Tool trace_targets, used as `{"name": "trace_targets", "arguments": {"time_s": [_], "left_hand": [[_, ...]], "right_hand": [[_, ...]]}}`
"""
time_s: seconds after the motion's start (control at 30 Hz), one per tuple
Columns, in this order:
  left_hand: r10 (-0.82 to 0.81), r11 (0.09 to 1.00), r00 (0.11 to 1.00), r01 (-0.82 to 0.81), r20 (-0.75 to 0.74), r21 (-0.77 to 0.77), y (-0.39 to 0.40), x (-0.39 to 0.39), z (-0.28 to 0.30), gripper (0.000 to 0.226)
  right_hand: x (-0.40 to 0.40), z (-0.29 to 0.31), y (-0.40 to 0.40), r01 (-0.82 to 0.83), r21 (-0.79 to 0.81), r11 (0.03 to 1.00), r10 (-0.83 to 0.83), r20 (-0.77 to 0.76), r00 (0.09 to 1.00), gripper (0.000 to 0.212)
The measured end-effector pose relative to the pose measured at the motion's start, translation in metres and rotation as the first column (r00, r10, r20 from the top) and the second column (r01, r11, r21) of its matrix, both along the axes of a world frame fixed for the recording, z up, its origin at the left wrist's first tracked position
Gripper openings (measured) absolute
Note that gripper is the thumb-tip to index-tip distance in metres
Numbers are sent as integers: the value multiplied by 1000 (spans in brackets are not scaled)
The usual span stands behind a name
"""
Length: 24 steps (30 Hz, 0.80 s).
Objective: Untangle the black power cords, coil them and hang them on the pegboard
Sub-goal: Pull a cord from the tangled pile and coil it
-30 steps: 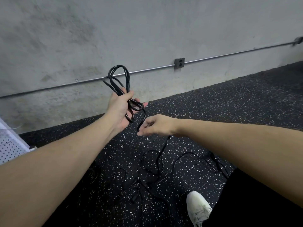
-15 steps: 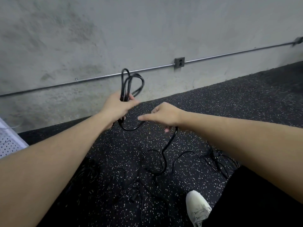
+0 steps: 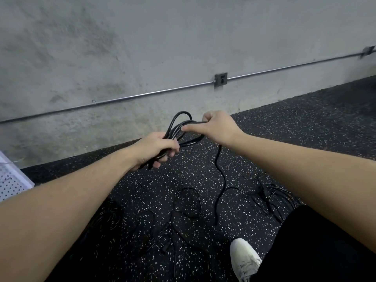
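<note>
Black cord coil (image 3: 179,131), glossy and thin, is part-wound: your left hand (image 3: 156,148) grips the loops mid-air, your right hand (image 3: 218,127) pinches the next turn onto them. Its tail (image 3: 220,174) drops to the speckled floor (image 3: 284,127). Loose cords (image 3: 183,212) lie tangled there; pegboard (image 3: 10,182) at left, nothing hung in view.

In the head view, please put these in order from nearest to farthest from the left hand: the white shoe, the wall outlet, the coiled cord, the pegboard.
From the left hand:
1. Coiled cord: held in its fingers, in the middle.
2. Wall outlet: up and to the right, on the wall.
3. Pegboard and white shoe: the pegboard at the left edge, the shoe at bottom right; too close to call.
</note>
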State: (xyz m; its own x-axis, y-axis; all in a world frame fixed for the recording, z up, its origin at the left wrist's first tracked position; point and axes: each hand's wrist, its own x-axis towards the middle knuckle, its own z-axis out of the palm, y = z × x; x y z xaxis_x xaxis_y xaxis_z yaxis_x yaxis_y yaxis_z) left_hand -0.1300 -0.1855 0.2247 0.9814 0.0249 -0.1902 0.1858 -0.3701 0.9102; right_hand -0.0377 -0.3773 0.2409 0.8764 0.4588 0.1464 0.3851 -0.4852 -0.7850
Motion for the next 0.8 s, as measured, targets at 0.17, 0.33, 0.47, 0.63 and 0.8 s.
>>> {"name": "trace_targets", "arguments": {"time_s": [0.17, 0.33, 0.47, 0.63, 0.8], "left_hand": [[-2, 967, 1000, -6, -29, -254, -1, 3, -1, 22], [-102, 936, 994, 85, -31, -343, -8, -1, -5, 31], [-10, 922, 1000, 1, -22, -387, -17, 3, -8, 26], [80, 864, 996, -82, -26, -497, -22, 5, -6, 9], [-75, 775, 997, 52, -11, -630, -30, -5, -1, 25]], "right_hand": [[6, 0, 0, -12, 389, 921, 115, -242, 963, 32], [10, -8, 1, 86, 453, 887, 81, -337, 938, 24], [-5, -3, 9, 154, 509, 847, 225, -606, 763, 28], [-22, 4, 30, 234, 643, 729, 244, -564, 789, 22], [-7, 5, 30, 314, 603, 734, 163, -604, 780, 30]]}}
